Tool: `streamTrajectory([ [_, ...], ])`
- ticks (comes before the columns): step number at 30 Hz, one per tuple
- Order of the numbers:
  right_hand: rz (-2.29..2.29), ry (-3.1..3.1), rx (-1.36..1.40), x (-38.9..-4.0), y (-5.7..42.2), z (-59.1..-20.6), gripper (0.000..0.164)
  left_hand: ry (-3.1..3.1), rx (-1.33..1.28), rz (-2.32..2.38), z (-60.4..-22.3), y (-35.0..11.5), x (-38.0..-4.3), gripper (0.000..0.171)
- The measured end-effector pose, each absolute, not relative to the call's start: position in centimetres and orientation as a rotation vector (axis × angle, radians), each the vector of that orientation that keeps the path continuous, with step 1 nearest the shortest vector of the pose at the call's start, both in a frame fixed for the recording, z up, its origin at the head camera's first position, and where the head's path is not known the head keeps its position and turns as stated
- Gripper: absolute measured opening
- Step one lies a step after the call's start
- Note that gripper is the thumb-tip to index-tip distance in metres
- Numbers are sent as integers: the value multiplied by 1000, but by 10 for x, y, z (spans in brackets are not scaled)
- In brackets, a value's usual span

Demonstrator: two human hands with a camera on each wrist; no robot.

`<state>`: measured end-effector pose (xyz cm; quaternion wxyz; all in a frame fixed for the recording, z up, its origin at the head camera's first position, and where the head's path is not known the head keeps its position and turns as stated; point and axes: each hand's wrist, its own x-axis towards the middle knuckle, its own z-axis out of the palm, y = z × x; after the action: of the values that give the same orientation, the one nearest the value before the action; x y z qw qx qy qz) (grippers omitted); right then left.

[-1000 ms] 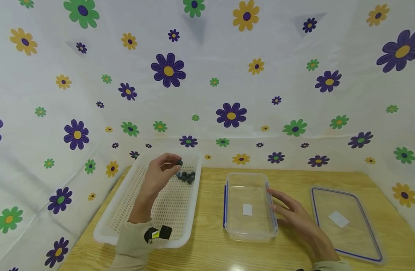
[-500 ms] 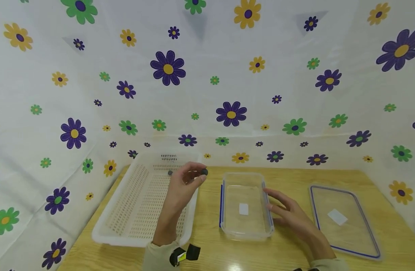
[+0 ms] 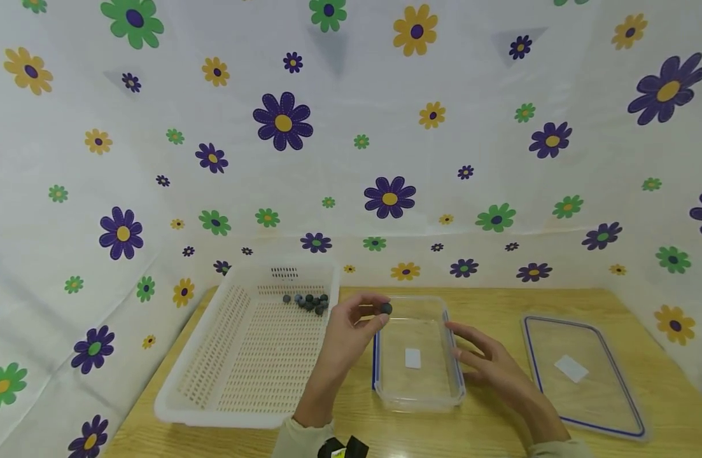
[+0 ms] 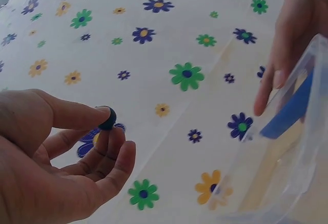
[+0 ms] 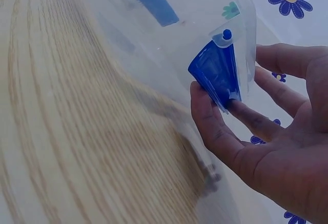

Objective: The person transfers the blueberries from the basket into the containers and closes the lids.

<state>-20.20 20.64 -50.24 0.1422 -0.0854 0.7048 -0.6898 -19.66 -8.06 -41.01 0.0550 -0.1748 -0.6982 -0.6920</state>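
My left hand (image 3: 346,331) pinches a dark blueberry (image 3: 386,308) between thumb and fingertips, above the left rim of a clear plastic food container (image 3: 422,388). In the left wrist view, the blueberry (image 4: 107,119) sits at the fingertips while the other fingers curve loosely below. My right hand (image 3: 496,366) rests its fingertips against the container's right side. From the right wrist, the fingers (image 5: 212,124) touch around a blue side latch (image 5: 218,73) that hangs down. Inside the container only a white label (image 3: 412,358) shows.
Left of the container stands a white perforated basket (image 3: 213,416), with several blueberries (image 3: 309,303) gathered near its far right corner. A clear lid (image 3: 591,394) with a blue seal lies on the wooden table (image 3: 488,439) at right. Flower-patterned sheeting (image 3: 339,172) encloses the back and sides.
My left hand has carried the blueberry from over the basket rightward to the container's left rim, uncovering the berries in the basket. My right hand stays at the container's side.
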Motion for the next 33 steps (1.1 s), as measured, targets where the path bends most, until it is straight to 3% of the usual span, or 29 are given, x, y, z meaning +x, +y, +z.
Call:
streamTrajectory([
  [20, -1966, 2062, -277, -203, 208, -507, 59, -2098, -482, -2211, -474, -31, -203, 21],
  [33, -1966, 2060, -302, -203, 208, -505, 59, -2217, -587, -2052, -478, -29, -202, 18],
])
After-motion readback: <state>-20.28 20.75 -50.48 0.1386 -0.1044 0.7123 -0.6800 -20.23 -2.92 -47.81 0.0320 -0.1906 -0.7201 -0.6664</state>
